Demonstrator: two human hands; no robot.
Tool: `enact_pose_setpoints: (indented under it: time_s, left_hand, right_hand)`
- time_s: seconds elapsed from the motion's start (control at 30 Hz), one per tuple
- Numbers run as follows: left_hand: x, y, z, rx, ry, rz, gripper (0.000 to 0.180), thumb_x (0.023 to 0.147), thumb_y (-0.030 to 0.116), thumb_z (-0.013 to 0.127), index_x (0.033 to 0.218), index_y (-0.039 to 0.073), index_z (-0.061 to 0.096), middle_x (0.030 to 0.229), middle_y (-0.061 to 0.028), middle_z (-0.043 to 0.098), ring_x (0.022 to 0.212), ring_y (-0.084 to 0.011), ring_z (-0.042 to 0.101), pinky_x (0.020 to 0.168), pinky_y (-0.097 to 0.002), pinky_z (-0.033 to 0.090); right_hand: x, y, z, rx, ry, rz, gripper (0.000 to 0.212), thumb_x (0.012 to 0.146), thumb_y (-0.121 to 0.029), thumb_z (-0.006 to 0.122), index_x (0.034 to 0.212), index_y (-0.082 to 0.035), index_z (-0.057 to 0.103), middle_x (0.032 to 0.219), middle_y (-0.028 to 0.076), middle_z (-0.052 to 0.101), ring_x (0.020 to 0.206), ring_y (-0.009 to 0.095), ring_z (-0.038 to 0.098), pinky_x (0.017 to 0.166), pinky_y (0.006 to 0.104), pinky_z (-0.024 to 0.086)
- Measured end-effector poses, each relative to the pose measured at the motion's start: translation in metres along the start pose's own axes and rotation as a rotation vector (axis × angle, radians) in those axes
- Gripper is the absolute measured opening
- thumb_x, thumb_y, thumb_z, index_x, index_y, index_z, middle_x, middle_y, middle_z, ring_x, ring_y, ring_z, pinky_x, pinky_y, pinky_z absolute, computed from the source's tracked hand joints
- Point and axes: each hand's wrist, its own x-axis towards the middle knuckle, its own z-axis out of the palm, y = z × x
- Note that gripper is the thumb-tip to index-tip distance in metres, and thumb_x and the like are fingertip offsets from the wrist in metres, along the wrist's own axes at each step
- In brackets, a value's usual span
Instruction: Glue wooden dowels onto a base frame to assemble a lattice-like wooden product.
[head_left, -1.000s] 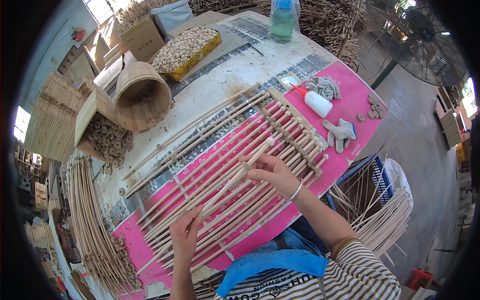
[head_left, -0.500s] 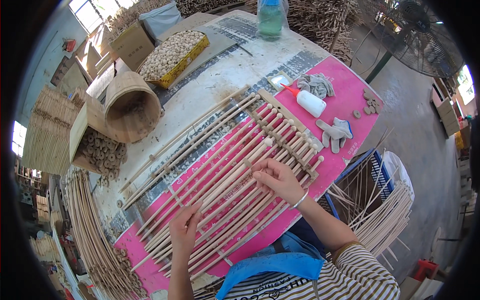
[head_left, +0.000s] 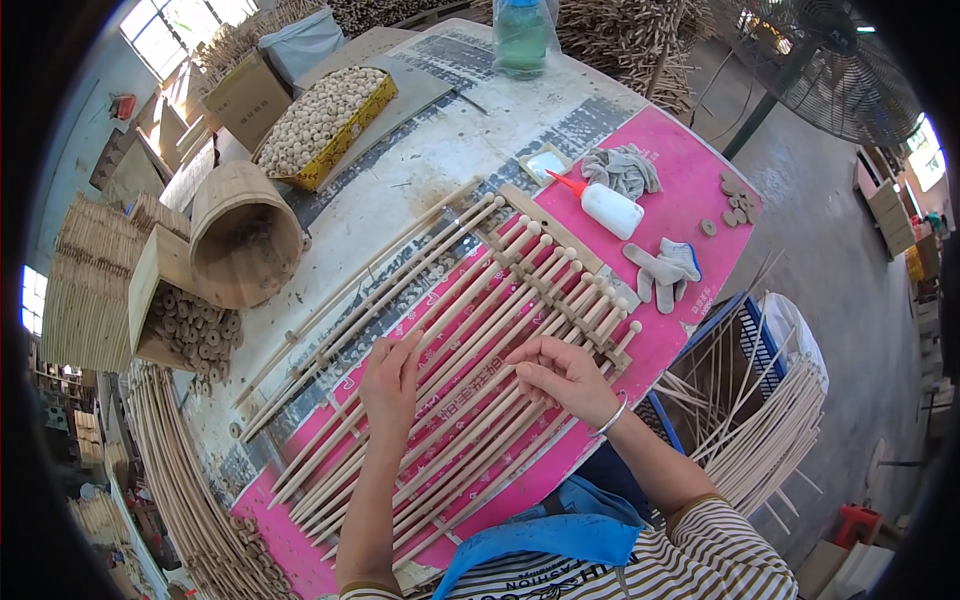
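Rows of wooden sticks with round ball ends lie slantwise over a pink sheet. Their ball ends sit toward a notched wooden rack. My left hand is over the upper sticks, thumb and fingers pressed together; what they hold, if anything, is hidden. Just above the sticks at the middle is my right hand, loosely curled, a gap between thumb and forefinger and no held thing visible. It wears a bangle at the wrist.
A white squeeze bottle and grey gloves lie right of the rack. Left stand a wooden bucket, a box of wooden rings and a yellow tray of balls. A blue crate with sticks is at right; a fan stands behind.
My left hand has moved up and slightly right, across to the upper sticks. The right hand has moved slightly right and down, away from the ball-ended stick it was at.
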Motion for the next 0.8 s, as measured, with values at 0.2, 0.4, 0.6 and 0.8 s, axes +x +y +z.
enact_pose_setpoints:
  time_s: [0.2,0.4,0.6,0.8]
  left_hand:
    - [0.004,-0.003,0.010,0.018,-0.016,-0.014,0.020,0.098,0.012,0.069,0.117,0.011,0.076,0.091,-0.0082,0.059,0.079,-0.0238,0.065,0.069,-0.0358,0.051]
    - [0.004,-0.001,0.018,0.056,-0.013,-0.015,0.021,0.097,0.010,0.069,0.117,0.011,0.076,0.092,-0.0081,0.060,0.081,-0.0253,0.066,0.069,-0.0370,0.052]
    - [0.003,-0.002,0.019,0.049,0.018,0.011,0.022,0.098,0.007,0.068,0.119,0.008,0.075,0.088,-0.0088,0.055,0.076,-0.0223,0.060,0.068,-0.0336,0.048]
    - [0.003,-0.004,0.018,0.043,0.013,0.022,0.021,0.098,0.006,0.068,0.118,0.008,0.076,0.089,-0.0088,0.056,0.075,-0.0227,0.060,0.068,-0.0335,0.048]
  right_hand:
    - [0.002,-0.005,0.002,-0.003,-0.010,0.010,0.026,0.106,-0.023,0.063,0.120,-0.002,0.067,0.091,0.000,0.070,0.080,0.003,0.064,0.069,0.0193,0.052]
    - [0.002,-0.005,0.003,0.009,-0.027,0.025,0.025,0.106,-0.021,0.062,0.121,-0.002,0.067,0.091,0.000,0.070,0.080,0.003,0.064,0.068,0.0183,0.051]
    - [0.010,-0.014,-0.002,-0.233,0.020,-0.107,0.023,0.104,-0.018,0.064,0.120,-0.003,0.071,0.092,0.002,0.071,0.080,0.008,0.066,0.071,0.0229,0.052]
    - [0.088,-0.052,-0.061,-0.747,0.252,-0.376,0.026,0.094,-0.012,0.070,0.119,-0.005,0.073,0.098,0.010,0.070,0.090,0.020,0.070,0.083,0.0333,0.054]
